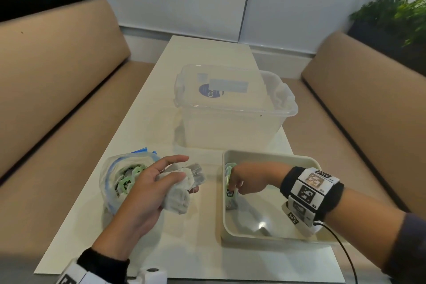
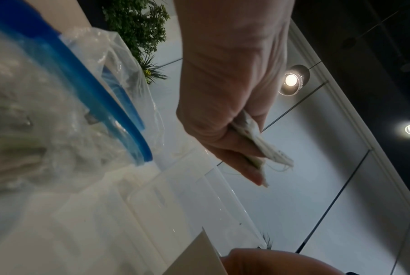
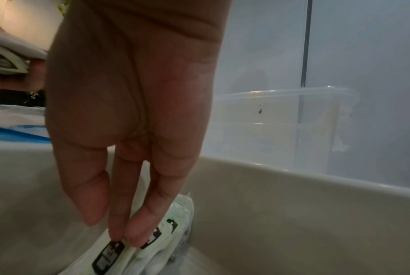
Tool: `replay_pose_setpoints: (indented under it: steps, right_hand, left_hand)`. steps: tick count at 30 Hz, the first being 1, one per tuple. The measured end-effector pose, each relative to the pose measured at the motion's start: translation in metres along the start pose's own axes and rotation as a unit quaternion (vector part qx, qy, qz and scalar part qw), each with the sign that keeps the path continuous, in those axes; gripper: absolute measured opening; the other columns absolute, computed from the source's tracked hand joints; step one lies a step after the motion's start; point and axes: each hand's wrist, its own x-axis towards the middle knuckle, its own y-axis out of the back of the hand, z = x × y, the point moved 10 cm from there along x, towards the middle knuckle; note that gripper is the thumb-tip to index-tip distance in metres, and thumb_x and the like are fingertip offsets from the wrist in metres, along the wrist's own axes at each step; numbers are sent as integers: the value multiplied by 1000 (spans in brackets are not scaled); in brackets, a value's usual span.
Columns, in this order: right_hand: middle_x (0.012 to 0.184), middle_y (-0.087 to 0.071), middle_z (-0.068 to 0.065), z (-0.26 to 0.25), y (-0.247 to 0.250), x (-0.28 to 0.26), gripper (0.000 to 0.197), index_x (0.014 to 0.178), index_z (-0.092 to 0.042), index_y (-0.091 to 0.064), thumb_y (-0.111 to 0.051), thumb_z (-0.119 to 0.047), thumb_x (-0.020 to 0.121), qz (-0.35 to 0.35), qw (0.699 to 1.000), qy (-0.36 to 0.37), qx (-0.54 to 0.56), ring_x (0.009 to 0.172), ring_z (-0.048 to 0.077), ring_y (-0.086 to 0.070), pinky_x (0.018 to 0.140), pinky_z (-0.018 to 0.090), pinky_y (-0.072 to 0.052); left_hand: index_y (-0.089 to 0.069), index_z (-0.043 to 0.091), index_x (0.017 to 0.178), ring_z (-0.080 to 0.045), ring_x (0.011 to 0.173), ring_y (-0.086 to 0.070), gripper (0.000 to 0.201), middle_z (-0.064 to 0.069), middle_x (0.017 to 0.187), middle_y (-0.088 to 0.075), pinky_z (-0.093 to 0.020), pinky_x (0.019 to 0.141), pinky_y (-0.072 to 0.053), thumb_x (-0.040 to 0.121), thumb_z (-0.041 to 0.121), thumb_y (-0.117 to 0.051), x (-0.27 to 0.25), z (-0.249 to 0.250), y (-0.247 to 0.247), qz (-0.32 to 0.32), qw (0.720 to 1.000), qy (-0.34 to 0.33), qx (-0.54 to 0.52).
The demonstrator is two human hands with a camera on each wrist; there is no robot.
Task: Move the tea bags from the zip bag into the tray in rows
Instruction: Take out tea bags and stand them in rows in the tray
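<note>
On the table's left, the clear zip bag point(image 1: 115, 182) with a blue zip lies open, with several green-tagged tea bags inside. My left hand point(image 1: 177, 180) hovers beside it, its thumb and fingers holding a bunch of white tea bags point(image 1: 184, 196). In the left wrist view that left hand point(image 2: 246, 148) pinches the tea bags point(image 2: 258, 147) next to the zip bag point(image 2: 58, 111). The beige tray point(image 1: 272, 153) sits to the right. My right hand point(image 1: 232, 185) reaches inside its left wall. There the right hand's point(image 3: 119, 228) straight fingertips point(image 3: 138, 236) touch the tags of tea bags point(image 3: 152, 249) that stand in a row.
A clear plastic storage box point(image 1: 230, 108) with its lid on stands behind the tray and zip bag. A small white roll point(image 1: 153, 272) lies at the table's near edge. Tan benches point(image 1: 57, 99) flank the narrow white table point(image 1: 207, 53).
</note>
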Motion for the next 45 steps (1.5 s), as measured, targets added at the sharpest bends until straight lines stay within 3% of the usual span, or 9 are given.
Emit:
replay_pose_setpoints:
  steps: [5,9,13,16,21,25,31,37,45]
  right_hand:
    - [118,-57,2,-4,50,-31,32,120,-18,-62,-58,-16,88,149,988,17,44,101,16,-59,88,26,-46]
    - [98,-58,-5,-66,114,-106,24,103,-22,-65,-72,-23,80,362,902,198,128,86,7,-55,73,9,-40]
    - [101,-58,0,-131,93,-120,39,102,-22,-66,-80,-16,66,398,869,290,-47,91,13,-47,72,25,-44]
    - [91,-63,4,-135,93,-118,19,85,-18,-71,-71,-8,69,460,835,286,-99,87,15,-44,60,29,-49]
    - [89,-67,-1,-128,110,-126,9,90,-16,-71,-68,-19,82,414,860,297,32,83,19,-60,70,30,-50]
    - [81,-67,-5,-102,143,-131,12,96,-14,-71,-68,-15,84,388,875,229,176,68,9,-61,62,17,-51]
    - [73,-63,-6,-77,162,-131,30,94,-27,-56,-75,-12,77,359,873,167,285,55,13,-64,60,25,-56]
    - [78,-62,-4,-70,160,-129,29,75,-22,-51,-77,-10,74,360,872,157,292,53,6,-64,55,15,-49]
    - [76,-65,-17,-58,148,-134,21,80,-22,-64,-63,-2,86,402,864,169,251,66,4,-67,62,14,-52]
  left_hand:
    - [-65,15,107,-31,70,-71,25,-2,84,-75,-22,48,-49,87,2,-57,-3,1,-9,4,999,5,-44]
    - [-63,13,107,-28,67,-71,23,-9,87,-74,-22,49,-50,88,3,-55,2,-5,-13,17,994,29,-100]
    - [-63,11,110,-18,64,-65,26,-11,80,-69,-22,49,-49,87,2,-52,4,-6,-24,1,991,43,-124]
    - [-63,11,107,-12,54,-63,25,-7,68,-67,-18,43,-46,88,1,-50,3,-6,-29,-8,990,50,-134]
    - [-68,11,90,-15,59,-66,20,-10,77,-69,-22,53,-54,87,0,-52,1,-4,-26,-3,990,48,-131]
    - [-69,4,97,-33,70,-71,22,-19,94,-73,-26,56,-59,91,4,-47,-6,-5,-32,-34,993,71,-92]
    - [-77,11,84,-38,73,-71,45,-14,96,-74,-25,52,-58,71,48,-55,-18,4,-55,-83,985,85,-123]
    - [-71,14,97,-32,72,-72,33,-7,93,-75,-19,53,-56,66,22,-68,-17,16,-59,-65,995,4,-74]
    - [-75,15,84,-26,68,-72,16,-9,85,-75,-21,54,-54,69,19,-71,-10,22,-45,6,999,-52,-1]
